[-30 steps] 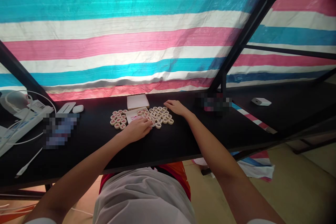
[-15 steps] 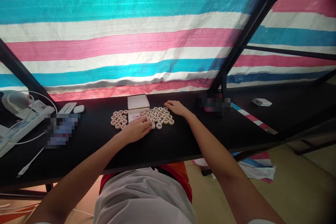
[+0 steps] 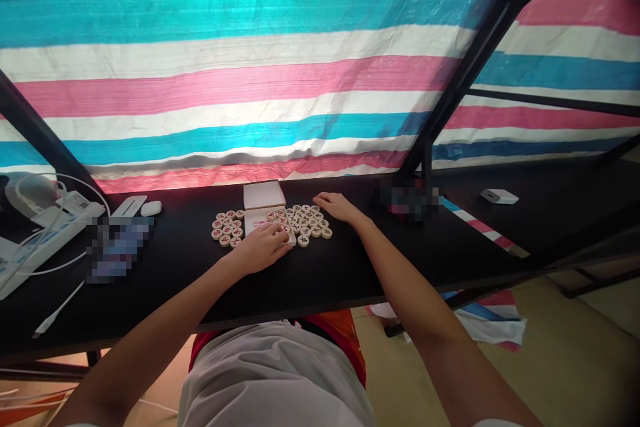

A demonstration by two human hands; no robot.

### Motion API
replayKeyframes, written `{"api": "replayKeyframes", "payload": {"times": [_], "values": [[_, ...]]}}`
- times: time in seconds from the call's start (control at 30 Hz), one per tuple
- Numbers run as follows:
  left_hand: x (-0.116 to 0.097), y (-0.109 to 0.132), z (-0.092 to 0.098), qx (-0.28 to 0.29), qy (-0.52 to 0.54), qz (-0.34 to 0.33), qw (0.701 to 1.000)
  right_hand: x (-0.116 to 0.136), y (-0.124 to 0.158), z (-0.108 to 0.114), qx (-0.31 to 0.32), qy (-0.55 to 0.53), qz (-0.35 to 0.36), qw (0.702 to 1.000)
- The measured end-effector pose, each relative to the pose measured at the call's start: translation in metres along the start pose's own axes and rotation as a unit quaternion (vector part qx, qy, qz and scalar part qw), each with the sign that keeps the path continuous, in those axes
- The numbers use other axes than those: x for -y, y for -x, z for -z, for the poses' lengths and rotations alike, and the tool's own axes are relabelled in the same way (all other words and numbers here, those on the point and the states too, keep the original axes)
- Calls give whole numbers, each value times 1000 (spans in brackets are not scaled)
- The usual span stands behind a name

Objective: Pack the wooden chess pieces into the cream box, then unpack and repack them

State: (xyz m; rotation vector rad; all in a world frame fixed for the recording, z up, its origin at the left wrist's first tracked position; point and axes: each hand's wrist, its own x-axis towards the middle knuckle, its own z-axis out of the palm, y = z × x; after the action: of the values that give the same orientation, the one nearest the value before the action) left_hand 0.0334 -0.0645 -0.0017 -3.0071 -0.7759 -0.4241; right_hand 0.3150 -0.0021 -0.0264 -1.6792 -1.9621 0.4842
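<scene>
An open white box [image 3: 255,231] lies on the black table, with several red-marked Chinese chess pieces [image 3: 273,215] in its right part. Over the front of the box, my left hand [image 3: 263,247] has bent fingers closed around the edge of a red-marked piece [image 3: 285,229]; its underside is hidden. My right hand [image 3: 337,205] rests on the table with fingers loosely out, beside a cluster of dark-marked Chinese chess pieces [image 3: 315,231]. Another group of red-marked pieces [image 3: 225,240] lies left of the box.
On the left are a white power strip [image 3: 55,240], a white cable [image 3: 55,313] and a small white case [image 3: 151,207]. A blurred-out item [image 3: 120,250] lies nearby. A white charger [image 3: 499,196] sits far right, past a black frame post [image 3: 450,80]. Striped sheeting [image 3: 225,73] hangs behind.
Almost nothing moves. My left hand stays over the box and my right hand beside the dark-marked pieces; the view shifts very slightly.
</scene>
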Motion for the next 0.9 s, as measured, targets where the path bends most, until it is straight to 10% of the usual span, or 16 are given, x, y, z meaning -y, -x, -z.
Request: {"api": "replayKeyframes", "payload": {"times": [0.9], "values": [[3,1,1,11,78,12,997,25,17,9,-39,11,82,996]]}}
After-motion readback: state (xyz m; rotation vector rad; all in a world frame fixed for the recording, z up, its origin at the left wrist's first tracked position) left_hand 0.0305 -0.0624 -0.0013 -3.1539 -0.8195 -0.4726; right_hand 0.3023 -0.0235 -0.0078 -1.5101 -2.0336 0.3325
